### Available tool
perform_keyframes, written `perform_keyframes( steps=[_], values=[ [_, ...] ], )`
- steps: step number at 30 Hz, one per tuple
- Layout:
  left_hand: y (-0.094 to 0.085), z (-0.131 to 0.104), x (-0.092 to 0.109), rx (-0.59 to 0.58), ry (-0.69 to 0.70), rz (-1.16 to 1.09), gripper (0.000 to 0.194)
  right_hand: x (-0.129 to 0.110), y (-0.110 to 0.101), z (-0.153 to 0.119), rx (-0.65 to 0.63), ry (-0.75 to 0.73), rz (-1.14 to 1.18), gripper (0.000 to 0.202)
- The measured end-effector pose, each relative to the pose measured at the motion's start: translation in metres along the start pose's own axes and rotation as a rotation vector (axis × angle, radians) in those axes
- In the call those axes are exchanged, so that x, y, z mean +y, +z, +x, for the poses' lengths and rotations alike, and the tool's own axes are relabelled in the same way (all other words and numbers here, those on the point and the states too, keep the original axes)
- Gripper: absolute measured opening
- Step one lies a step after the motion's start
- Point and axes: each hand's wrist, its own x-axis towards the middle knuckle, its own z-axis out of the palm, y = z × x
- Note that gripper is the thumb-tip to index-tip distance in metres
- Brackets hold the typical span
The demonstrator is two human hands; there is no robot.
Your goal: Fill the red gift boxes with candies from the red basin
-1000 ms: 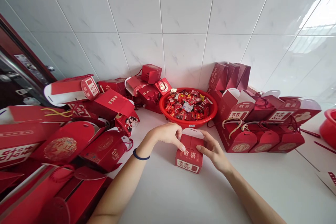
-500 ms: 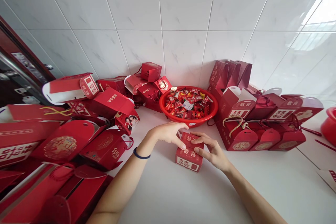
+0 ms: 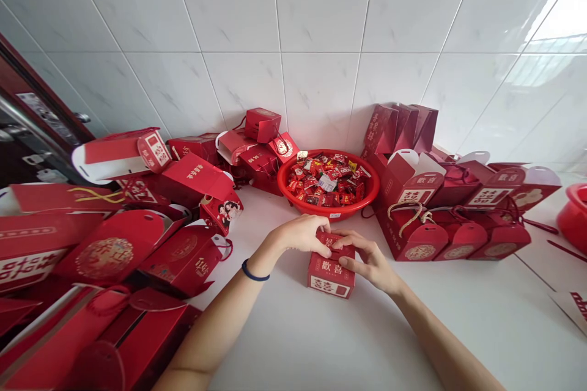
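A small red gift box point(image 3: 331, 275) with gold characters and a white printed panel stands on the white tabletop, its top flaps folded down. My left hand point(image 3: 306, 235) curls over the far left of its top, thumb and fingers closed on the flap. From the right side, my right hand point(image 3: 369, 259) grips the box, fingers on the top and thumb close to the front edge. The undersides of the fingertips are partly hidden. Just behind the box is a red plastic basin point(image 3: 373, 190) filled with wrapped candies point(image 3: 325, 180).
Several red gift boxes are piled at the left point(image 3: 105, 250). More boxes stand in rows on the right point(image 3: 422, 244), with tall dark red boxes point(image 3: 401, 128) behind. Another red container point(image 3: 575, 214) sits at the far right edge. A tiled wall point(image 3: 321, 6) closes off the back.
My left hand has shifted slightly right and its fingers have closed down onto the box top. The right hand keeps its hold. The view has turned very slightly.
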Motion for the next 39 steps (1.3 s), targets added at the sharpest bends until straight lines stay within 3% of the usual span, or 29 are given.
perform_keyframes(
  steps=[15, 27, 30, 34, 39],
  values=[
    [0.007, 0.0, 0.009, -0.051, -0.11, 0.056, 0.041, 0.0, -0.004, 0.001, -0.071, 0.02, 0.077, 0.025],
    [0.009, 0.002, 0.008, -0.084, -0.134, -0.022, 0.046, 0.001, -0.007, 0.0, -0.08, 0.016, 0.065, 0.026],
    [0.011, 0.004, 0.007, -0.043, -0.13, -0.08, 0.049, -0.001, -0.014, -0.001, -0.037, -0.028, -0.062, 0.028],
    [0.016, 0.005, 0.009, 0.112, -0.091, -0.104, 0.041, -0.01, -0.02, -0.003, 0.125, -0.06, -0.246, 0.033],
    [0.021, 0.007, 0.014, 0.188, -0.051, -0.089, 0.029, -0.015, -0.004, -0.01, 0.285, -0.054, -0.529, 0.056]
  ],
)
